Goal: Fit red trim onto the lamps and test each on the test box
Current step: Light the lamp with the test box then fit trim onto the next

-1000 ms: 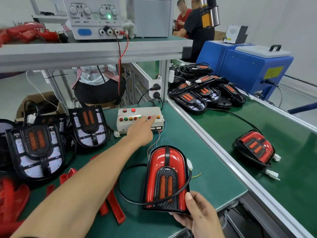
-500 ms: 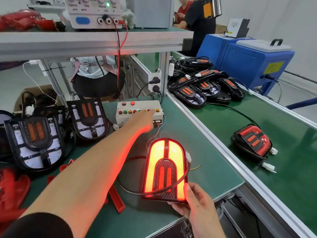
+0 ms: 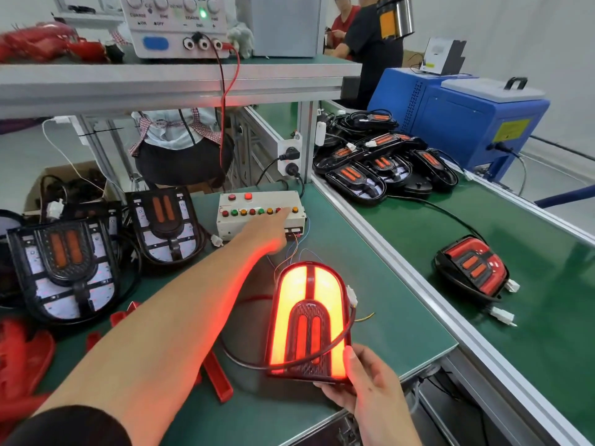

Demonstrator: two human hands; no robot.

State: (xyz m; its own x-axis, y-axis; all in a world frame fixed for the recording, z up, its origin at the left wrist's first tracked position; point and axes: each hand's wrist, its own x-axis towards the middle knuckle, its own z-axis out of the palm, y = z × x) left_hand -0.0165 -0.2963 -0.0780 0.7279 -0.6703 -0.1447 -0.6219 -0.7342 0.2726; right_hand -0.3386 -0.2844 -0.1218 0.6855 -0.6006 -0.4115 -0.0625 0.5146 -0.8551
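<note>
Worktop [image 3: 370,304]: green mat with an aluminium edge; a green conveyor belt [image 3: 515,284] runs alongside on the right.
Lit lamp [image 3: 309,320]: lies near the front edge of the worktop, red trim fitted and glowing orange-red, a black cable looped across its lower part.
Right hand [image 3: 370,384]: grips the lamp's lower right corner, thumb on its face.
Left hand [image 3: 269,231]: reaches over the test box [image 3: 260,214] with a fingertip at the right end of its button row; probably pressing a button, though the contact itself is hidden.
Untrimmed lamps [image 3: 64,268]: two black-backed units with white inner panels lean at the left of the worktop.
Red trim pieces [image 3: 25,358]: heaped at the far left; one strip lies beside the forearm.
Belt: a finished lamp [image 3: 470,268] sits alone, with a pile of dark lamps [image 3: 380,162] further back.
Shelf [image 3: 177,82]: carries a power supply [image 3: 180,24] with a green light on.
Room: a blue machine [image 3: 463,120] stands past the belt; two people work at the rear.
</note>
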